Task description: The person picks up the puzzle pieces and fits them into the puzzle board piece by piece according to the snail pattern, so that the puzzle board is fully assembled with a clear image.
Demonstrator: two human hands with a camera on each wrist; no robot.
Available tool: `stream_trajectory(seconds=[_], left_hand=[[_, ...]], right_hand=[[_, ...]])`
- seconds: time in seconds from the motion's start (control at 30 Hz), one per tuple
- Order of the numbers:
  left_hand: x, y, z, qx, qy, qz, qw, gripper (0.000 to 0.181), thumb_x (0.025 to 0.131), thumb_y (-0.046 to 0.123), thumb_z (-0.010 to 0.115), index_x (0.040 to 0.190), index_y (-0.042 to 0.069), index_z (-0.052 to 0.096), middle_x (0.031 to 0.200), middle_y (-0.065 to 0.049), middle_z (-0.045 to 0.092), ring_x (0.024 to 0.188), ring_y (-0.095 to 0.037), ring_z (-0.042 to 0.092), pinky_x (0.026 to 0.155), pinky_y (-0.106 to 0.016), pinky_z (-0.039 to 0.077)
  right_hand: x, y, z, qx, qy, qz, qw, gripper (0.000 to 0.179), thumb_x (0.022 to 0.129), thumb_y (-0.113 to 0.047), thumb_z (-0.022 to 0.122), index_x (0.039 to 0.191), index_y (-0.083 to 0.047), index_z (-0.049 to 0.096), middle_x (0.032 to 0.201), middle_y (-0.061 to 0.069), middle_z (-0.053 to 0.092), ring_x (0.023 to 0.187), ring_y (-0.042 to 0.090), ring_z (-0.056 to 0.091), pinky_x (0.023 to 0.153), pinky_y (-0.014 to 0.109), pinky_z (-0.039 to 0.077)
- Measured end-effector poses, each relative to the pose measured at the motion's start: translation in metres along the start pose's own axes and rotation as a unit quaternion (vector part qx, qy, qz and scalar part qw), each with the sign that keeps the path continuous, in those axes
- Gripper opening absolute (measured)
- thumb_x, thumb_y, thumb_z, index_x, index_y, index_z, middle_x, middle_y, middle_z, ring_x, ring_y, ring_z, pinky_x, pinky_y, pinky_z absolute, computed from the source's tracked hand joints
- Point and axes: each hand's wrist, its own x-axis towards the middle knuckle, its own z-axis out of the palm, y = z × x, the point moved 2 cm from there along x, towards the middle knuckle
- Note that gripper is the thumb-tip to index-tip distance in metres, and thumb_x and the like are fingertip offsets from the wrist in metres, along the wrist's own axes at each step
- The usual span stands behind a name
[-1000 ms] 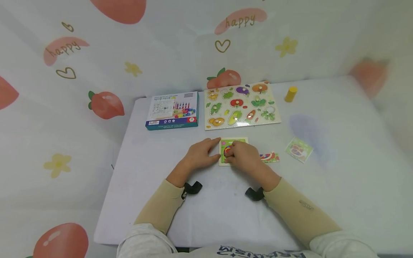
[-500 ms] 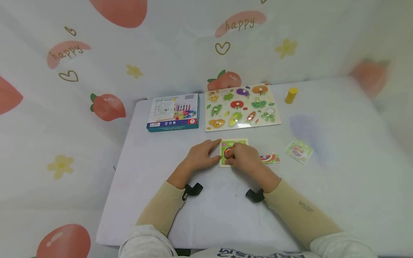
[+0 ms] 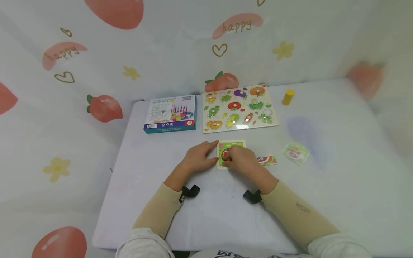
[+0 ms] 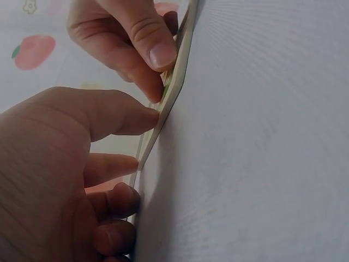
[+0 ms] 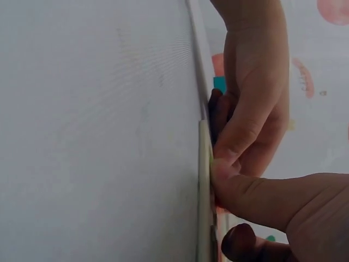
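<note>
A small square puzzle board (image 3: 219, 166) with a pale frame and a green picture lies flat on the table in front of the person. Along its left edge rests the left hand (image 3: 197, 157), thumb and index finger spread and touching the frame. The right hand (image 3: 244, 162) is over the board, with bent fingers and thumb pinching a colourful puzzle piece (image 3: 225, 152), mostly hidden. Both wrist views show the fingertips down at the board's surface. Just right of that hand lies a printed puzzle strip (image 3: 268, 160), partly covered by it.
Farther right lies a square picture card (image 3: 296, 153). At the back stand a flat boxed set (image 3: 171, 114), a vegetable peg puzzle (image 3: 240, 108) and a yellow cylinder (image 3: 288, 97). A printed cloth hangs behind the white table (image 3: 142, 200).
Both hands stay in nearly the same place on the board. The whole head view shifts slightly; nothing is visibly let go or picked up.
</note>
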Motion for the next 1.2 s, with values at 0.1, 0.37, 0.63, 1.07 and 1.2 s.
stream_trajectory(seconds=[0.1,0.37,0.63,1.07,1.2], left_hand=[[0.000,-0.001,0.001,0.004,0.002,0.001,1.0000,0.068,0.096,0.042,0.066,0.156,0.020,0.046,0.087,0.001,0.050,0.074,-0.015,0.045,0.062,-0.031,0.034],[0.000,-0.001,0.001,0.007,0.011,0.003,0.9999,0.068,0.095,0.043,0.066,0.156,0.020,0.047,0.087,0.001,0.050,0.075,-0.015,0.046,0.063,-0.031,0.035],[-0.001,-0.001,0.001,0.003,0.007,-0.002,1.0000,0.068,0.095,0.043,0.066,0.156,0.020,0.046,0.087,0.001,0.050,0.076,-0.016,0.046,0.063,-0.032,0.036],[-0.003,-0.001,0.001,0.000,0.010,-0.004,0.9999,0.068,0.096,0.043,0.066,0.157,0.020,0.046,0.088,0.001,0.050,0.076,-0.015,0.046,0.063,-0.031,0.036],[-0.001,0.001,0.000,0.006,0.004,-0.002,1.0000,0.069,0.096,0.044,0.065,0.158,0.020,0.044,0.094,0.001,0.053,0.080,-0.016,0.048,0.066,-0.033,0.038]], right_hand=[[-0.001,-0.001,-0.001,-0.010,-0.007,-0.011,0.9999,0.018,0.089,-0.029,0.083,0.100,-0.015,0.084,0.087,-0.007,0.071,0.076,0.011,0.057,0.069,0.031,0.049],[-0.014,-0.016,-0.016,-0.062,0.027,-0.052,0.9964,0.030,0.089,-0.035,0.082,0.111,-0.015,0.081,0.095,-0.002,0.068,0.081,0.012,0.059,0.069,0.030,0.049],[-0.044,-0.039,-0.049,-0.040,0.111,-0.107,0.9872,0.038,0.087,-0.035,0.083,0.119,-0.015,0.078,0.098,0.001,0.068,0.077,0.014,0.058,0.065,0.028,0.047],[-0.083,-0.050,-0.084,0.011,0.213,-0.148,0.9657,0.039,0.085,-0.033,0.086,0.119,-0.018,0.078,0.093,-0.007,0.063,0.077,0.008,0.056,0.063,0.028,0.047],[-0.093,-0.048,-0.094,0.011,0.237,-0.156,0.9587,0.039,0.083,-0.028,0.088,0.120,-0.017,0.078,0.089,-0.008,0.060,0.074,0.008,0.052,0.061,0.027,0.044]])
